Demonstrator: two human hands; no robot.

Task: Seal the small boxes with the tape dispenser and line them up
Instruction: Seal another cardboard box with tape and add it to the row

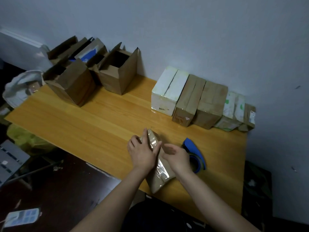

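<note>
So left hand (142,153) is pressing flat-fingered on the taped box (158,180), right hand (178,157) resting loose-fingered against it, tape dispenser (194,150) sitting at its 3 o'clock.

You have one wooden table (100,118) in front of you. Five sealed boxes (212,101) stand along the wall. About four open boxes (73,84) sit far left; the back ones overlap, so that count is unsure. One more box (160,178), one blue tape dispenser (194,146), two hands: left hand (142,153), right hand (177,156).
</note>
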